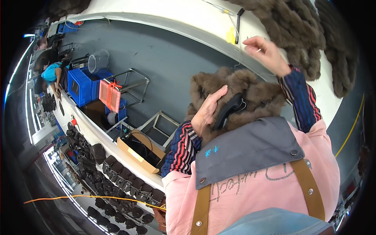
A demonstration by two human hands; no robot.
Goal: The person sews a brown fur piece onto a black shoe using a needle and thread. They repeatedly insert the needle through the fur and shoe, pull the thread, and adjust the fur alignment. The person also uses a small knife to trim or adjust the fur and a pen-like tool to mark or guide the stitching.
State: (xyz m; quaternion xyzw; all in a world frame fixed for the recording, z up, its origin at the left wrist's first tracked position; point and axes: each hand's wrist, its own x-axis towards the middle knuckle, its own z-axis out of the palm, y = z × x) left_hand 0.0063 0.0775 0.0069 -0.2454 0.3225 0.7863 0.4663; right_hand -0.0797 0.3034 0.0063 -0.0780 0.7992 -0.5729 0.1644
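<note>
Thick, fluffy brown fur (268,96) in your lap, a smooth, curved black piece (227,111) lying on it.
Your left hand (209,109) rests on the fur beside that piece, fingers together and nearly straight (whether they pinch any pile, I cannot tell). Your right hand (268,55) is raised by the hard white table (176,15), fingers curled, their grip unclear, near a thin black stick (238,29) and a yellow slip (230,36).

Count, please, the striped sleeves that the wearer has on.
2: the left striped sleeve, on the forearm behind the left hand, which touches brown fur; the right striped sleeve, behind the right hand.
</note>
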